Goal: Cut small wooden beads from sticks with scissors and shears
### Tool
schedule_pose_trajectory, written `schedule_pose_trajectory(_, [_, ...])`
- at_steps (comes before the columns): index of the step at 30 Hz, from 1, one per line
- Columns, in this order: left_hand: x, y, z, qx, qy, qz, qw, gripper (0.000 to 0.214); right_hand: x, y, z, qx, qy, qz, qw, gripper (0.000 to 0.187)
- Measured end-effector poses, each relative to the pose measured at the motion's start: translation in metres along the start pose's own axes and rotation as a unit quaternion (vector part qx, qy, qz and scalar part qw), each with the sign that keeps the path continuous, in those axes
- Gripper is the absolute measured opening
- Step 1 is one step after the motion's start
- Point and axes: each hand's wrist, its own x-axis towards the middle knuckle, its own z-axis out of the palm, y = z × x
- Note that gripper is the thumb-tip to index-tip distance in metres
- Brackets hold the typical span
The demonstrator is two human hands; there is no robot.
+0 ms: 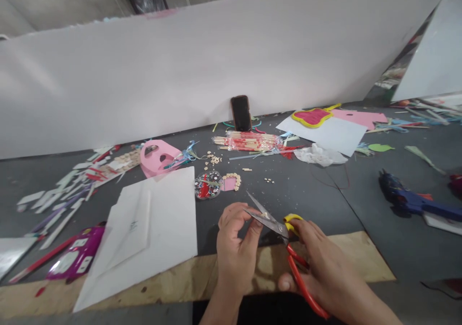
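My right hand (321, 262) grips a pair of scissors (279, 227) with one yellow and one red handle. The blades are apart and point up and to the left. In front of me, my left hand (236, 238) is closed in a pinch, fingertips close to the blades. It holds a small pale stick piece (265, 215), which lies between the blades and is partly hidden by them. Just beyond are a pink card square (228, 184) edged with small pale pieces and a round clear case (208, 184) with red and dark bits.
White sheets (173, 214) and a purple case (77, 253) lie at left, near a pink cutout (159, 156). Bundled sticks (249, 142) and an upright phone (241, 113) stand further back. A blue glue gun (415, 197) lies at right. A white board (202, 70) closes off the back.
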Motion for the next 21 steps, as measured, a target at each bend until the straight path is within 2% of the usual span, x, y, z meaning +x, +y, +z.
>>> schedule_pose_trajectory(6, [-0.0003, 0.0001, -0.0004, -0.004, -0.016, -0.016, 1.000, 0.017, 0.0013, 0.0025, 0.0003, -0.055, 0.025, -0.038, 0.997, 0.036])
schedule_pose_trajectory(13, [-0.0006, 0.0022, 0.0005, 0.004, -0.004, 0.001, 1.000, 0.018, 0.0013, 0.0020, -0.0016, -0.086, 0.053, -0.084, 0.991, 0.026])
schedule_pose_trajectory(21, [-0.0014, 0.0017, 0.0015, 0.009, 0.005, 0.009, 1.000, 0.018, 0.0014, -0.0005, -0.0042, -0.082, 0.036, -0.079, 0.993, 0.019])
